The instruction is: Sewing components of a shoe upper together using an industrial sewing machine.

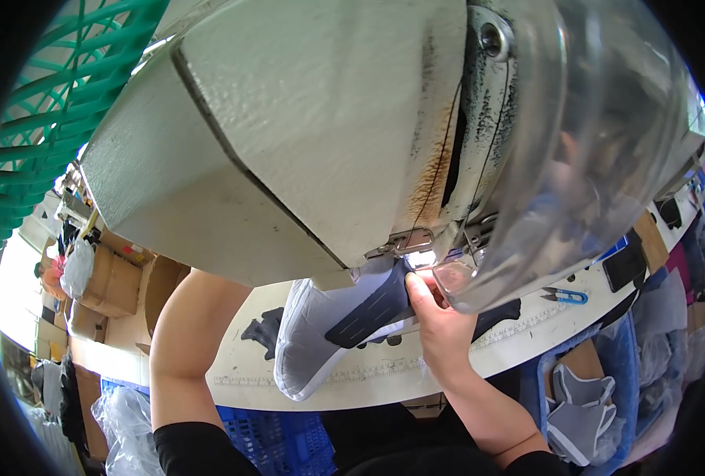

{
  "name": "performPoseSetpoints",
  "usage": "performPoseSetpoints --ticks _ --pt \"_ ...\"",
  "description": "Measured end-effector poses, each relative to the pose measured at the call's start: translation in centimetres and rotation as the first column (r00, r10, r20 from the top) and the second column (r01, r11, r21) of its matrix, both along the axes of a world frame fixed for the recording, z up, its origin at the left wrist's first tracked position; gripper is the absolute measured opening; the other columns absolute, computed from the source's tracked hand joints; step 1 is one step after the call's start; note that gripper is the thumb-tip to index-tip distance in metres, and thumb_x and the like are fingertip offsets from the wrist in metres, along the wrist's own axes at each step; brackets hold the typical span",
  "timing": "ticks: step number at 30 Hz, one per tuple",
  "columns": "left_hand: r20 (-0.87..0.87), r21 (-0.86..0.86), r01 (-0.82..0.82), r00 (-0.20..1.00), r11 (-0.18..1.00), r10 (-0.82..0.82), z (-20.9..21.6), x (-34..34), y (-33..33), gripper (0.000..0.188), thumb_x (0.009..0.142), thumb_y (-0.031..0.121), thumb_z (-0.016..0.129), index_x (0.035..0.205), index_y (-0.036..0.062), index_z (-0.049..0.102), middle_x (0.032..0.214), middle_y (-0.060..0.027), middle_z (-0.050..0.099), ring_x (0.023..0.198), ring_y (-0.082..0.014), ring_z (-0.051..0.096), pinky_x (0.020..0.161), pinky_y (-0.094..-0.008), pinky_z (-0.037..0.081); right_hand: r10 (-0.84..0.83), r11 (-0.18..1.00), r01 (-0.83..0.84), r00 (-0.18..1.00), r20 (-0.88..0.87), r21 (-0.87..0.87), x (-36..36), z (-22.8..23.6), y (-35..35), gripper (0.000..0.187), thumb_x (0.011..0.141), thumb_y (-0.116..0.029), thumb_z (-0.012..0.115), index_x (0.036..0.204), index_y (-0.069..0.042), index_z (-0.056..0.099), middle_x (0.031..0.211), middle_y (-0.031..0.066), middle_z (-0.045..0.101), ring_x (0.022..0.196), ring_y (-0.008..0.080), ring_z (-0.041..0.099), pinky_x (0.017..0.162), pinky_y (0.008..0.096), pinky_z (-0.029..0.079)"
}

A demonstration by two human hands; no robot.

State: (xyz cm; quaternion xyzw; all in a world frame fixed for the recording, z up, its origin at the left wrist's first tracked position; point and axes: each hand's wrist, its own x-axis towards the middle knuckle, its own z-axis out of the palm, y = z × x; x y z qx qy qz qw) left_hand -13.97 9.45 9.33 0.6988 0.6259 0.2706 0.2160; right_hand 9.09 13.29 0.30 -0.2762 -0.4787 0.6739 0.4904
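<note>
A large off-white sewing machine (313, 111) fills the upper middle. Under its lit needle area lies a grey padded fabric piece (301, 341) with light edging and a dark strip (368, 317) across it. My right hand (445, 332) pinches the strip's far end beside the needle area, thumb on top, the other fingers partly hidden. From the lower left my left forearm (184, 349) reaches up behind the machine's body, which hides that hand. Thread (491, 151) runs down the machine's front, next to a clear curved plastic shield (598, 159).
Blue-handled thread snips (570, 296) and dark fabric pieces (265, 332) lie on the pale table (249, 389), which carries a ruler marking. At the right, a blue bin (625, 381) holds grey fabric pieces (581, 420). A blue crate (281, 436) sits below; cardboard boxes (114, 282) stand left.
</note>
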Motion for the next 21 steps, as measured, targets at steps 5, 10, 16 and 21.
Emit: performPoseSetpoints --ticks 5,10,16,21 --pt "0.109 -0.035 -0.046 0.993 0.998 0.049 -1.3 -0.7 -2.6 0.032 0.088 0.026 0.072 0.11 0.0035 0.069 0.101 -0.0075 0.07 0.091 -0.0162 0.064 0.081 -0.0298 0.051 -0.037 0.999 0.036 0.999 -0.016 -0.014 0.0 -0.2 0.2 0.011 0.089 -0.007 0.069 0.082 -0.006 0.061 0.066 -0.0087 0.055 0.055 -0.0011 0.043 0.049 0.0198 0.031" --pt "0.192 -0.064 -0.129 0.971 0.99 0.139 -0.8 -0.3 -3.5 0.032 0.088 0.027 0.072 0.109 0.0029 0.069 0.102 -0.0076 0.071 0.092 -0.0156 0.064 0.081 -0.0293 0.051 -0.018 1.0 0.018 0.999 -0.042 -0.009 -0.4 0.4 -0.4 0.01 0.089 -0.007 0.07 0.086 -0.005 0.061 0.066 -0.0089 0.054 0.055 -0.0013 0.043 0.049 0.0199 0.031" --pt "0.333 -0.102 -0.191 0.918 0.976 0.214 -2.7 1.6 -1.6 0.032 0.089 0.027 0.073 0.108 0.0023 0.07 0.103 -0.0078 0.071 0.092 -0.0148 0.064 0.081 -0.0287 0.051 -0.076 0.996 0.077 0.997 -0.013 0.039 -0.4 0.3 -0.4 0.01 0.088 -0.007 0.071 0.086 -0.004 0.062 0.066 -0.0082 0.056 0.057 -0.0009 0.045 0.05 0.0202 0.033" --pt "0.407 -0.137 -0.242 0.87 0.96 0.278 -3.8 4.3 -2.5 0.032 0.089 0.027 0.073 0.108 0.0018 0.07 0.104 -0.0079 0.071 0.092 -0.0143 0.064 0.082 -0.0283 0.052 -0.053 0.998 0.053 0.999 0.004 0.045 -0.4 -0.5 0.0 0.013 0.089 -0.008 0.07 0.079 -0.004 0.063 0.065 -0.0083 0.055 0.056 -0.0008 0.044 0.05 0.0204 0.032"
